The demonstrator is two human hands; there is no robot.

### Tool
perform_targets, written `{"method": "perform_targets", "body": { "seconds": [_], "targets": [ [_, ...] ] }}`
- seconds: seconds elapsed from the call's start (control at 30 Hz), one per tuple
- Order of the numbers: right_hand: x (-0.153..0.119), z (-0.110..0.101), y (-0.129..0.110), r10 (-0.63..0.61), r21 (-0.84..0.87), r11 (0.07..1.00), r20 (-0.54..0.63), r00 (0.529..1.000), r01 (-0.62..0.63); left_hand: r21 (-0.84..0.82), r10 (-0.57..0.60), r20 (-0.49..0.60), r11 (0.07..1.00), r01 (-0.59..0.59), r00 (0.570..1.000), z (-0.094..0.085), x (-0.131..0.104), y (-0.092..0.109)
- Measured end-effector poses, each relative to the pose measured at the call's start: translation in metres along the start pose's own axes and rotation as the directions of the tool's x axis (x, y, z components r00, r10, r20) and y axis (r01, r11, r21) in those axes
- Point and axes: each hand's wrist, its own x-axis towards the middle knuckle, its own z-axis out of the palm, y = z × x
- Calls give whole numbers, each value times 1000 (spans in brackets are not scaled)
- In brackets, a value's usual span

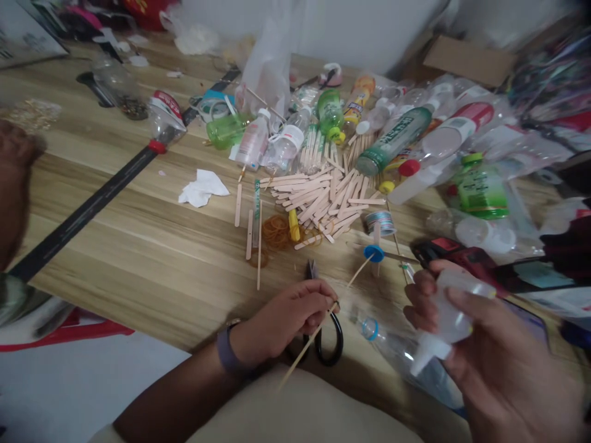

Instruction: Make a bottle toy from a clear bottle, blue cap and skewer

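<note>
My left hand (300, 311) pinches a thin wooden skewer (300, 355) that slants down toward my lap. A blue bottle cap (373, 253) sits on a skewer end beyond my fingers, in line with the held part; whether it is one skewer I cannot tell. A craft stick (377, 232) stands crosswise behind the cap. My right hand (489, 344) is wrapped round a translucent white squeeze bottle (462, 307), its nozzle tilted down to the left. Black-handled scissors (340, 338) lie under my left hand. A clear plastic bottle (401, 347) with a blue neck ring lies between my hands.
Loose craft sticks (318, 197) are heaped mid-table, beside rubber bands (277, 232) and a wire spool (381, 222). Many plastic bottles (397, 138) crowd the back and right. Crumpled tissue (203, 188) lies left of the sticks. Another person's hand (18, 147) rests at the left edge.
</note>
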Motion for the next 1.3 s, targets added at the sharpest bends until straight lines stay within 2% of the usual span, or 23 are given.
{"method": "perform_targets", "body": {
  "seconds": [0.07,0.13,0.2,0.27,0.33,0.4,0.53,0.8,0.9,1.0,1.1,1.23,1.3],
  "targets": [
    [-2,1,2,38,-37,999,72,997,-35,46,-2,-20,999,3,1000,3,-2,4],
    [-8,4,3,-3,-255,966,143,990,40,93,-10,-36,996,14,999,6,-4,7],
    [-14,9,2,-45,-480,866,207,977,141,115,-26,-40,993,30,999,9,-5,8],
    [-17,15,1,-52,-580,787,278,959,211,128,-29,-36,991,34,999,11,-7,8],
    [-16,21,3,-65,-584,766,347,936,269,194,5,-27,981,1,1000,12,-8,7],
    [-14,25,6,-89,-567,763,381,920,309,322,89,-20,943,-78,996,12,-10,6],
    [-13,27,16,-98,-555,776,361,927,299,560,238,2,805,-199,971,11,-15,3],
    [-12,23,22,-57,-516,816,377,925,260,731,372,40,622,-281,927,6,-18,7],
    [-12,25,20,-82,-503,817,382,920,282,766,322,52,594,-245,945,3,-17,12],
    [-14,27,19,-105,-502,813,371,923,295,747,158,27,653,-125,987,1,-16,17],
    [-16,28,17,-141,-496,806,370,918,324,726,49,-9,687,-27,999,3,-17,21],
    [-16,28,14,-214,-487,782,378,901,390,762,102,-19,645,-51,995,8,-16,23],
    [-16,27,15,-236,-486,777,365,901,401,716,117,-11,695,-75,993,8,-15,21]
  ]
}}
